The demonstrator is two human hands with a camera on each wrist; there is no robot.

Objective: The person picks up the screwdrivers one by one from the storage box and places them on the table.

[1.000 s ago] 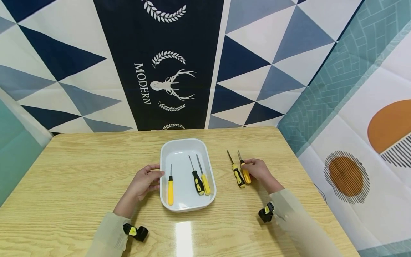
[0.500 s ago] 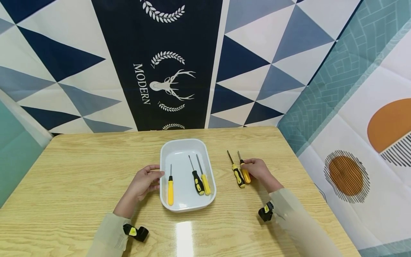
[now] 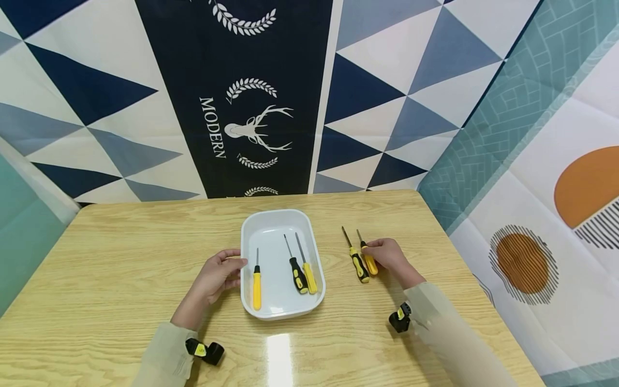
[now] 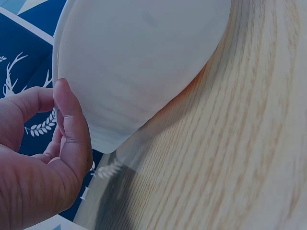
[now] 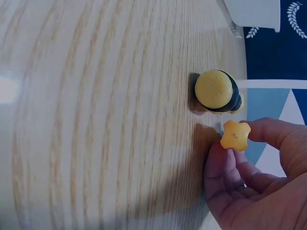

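Note:
A white plastic tray (image 3: 282,310) stands on the wooden table, with three screwdrivers inside. One has a plain yellow handle (image 3: 257,290) and lies at the left; a black-and-yellow one (image 3: 298,275) and a yellow one (image 3: 309,278) lie together at the right. My left hand (image 3: 220,275) pinches the tray's left rim between thumb and fingers. To the right of the tray, my right hand (image 3: 387,255) pinches a yellow-orange screwdriver (image 5: 235,135) by its handle, its shaft pointing away from me. Just left of it a second black-and-yellow screwdriver (image 3: 359,265) lies on the table.
The wooden table (image 3: 121,279) ends at a patterned cloth backdrop (image 3: 251,107) at the back, and another hanging cloth (image 3: 546,242) runs along the right side. Small black cameras, one (image 3: 205,349) at the left wrist and one (image 3: 400,318) at the right, are strapped over the sleeves.
The screwdriver in my right hand has shifted very slightly, its tip a little lower in the head view. My left hand and the tray stay in place.

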